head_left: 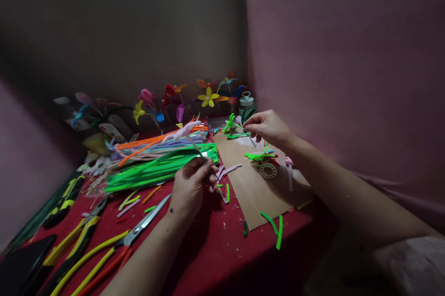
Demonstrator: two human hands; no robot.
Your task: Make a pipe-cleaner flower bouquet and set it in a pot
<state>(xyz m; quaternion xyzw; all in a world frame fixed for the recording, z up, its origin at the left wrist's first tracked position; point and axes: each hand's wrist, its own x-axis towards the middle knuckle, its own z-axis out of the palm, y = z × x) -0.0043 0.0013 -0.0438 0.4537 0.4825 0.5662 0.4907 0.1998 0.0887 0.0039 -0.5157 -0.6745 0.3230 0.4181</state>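
My left hand is closed in a pinch on a thin wire stem. A pale pink fuzzy pipe-cleaner shape is at the stem's upper end, over the bundles of pipe cleaners. Above the far part of a brown board, my right hand pinches a thin wire stem. Beside those fingertips is a bright green pipe-cleaner piece; whether it joins the wire I cannot tell. Green pipe-cleaner pieces and a pale ring with holes lie on the board beneath the right hand.
Green pipe cleaners and orange ones lie behind my left hand. Scissors and pliers rest on the red cloth at left. Pipe-cleaner flowers and a lidded jar stand by the wall.
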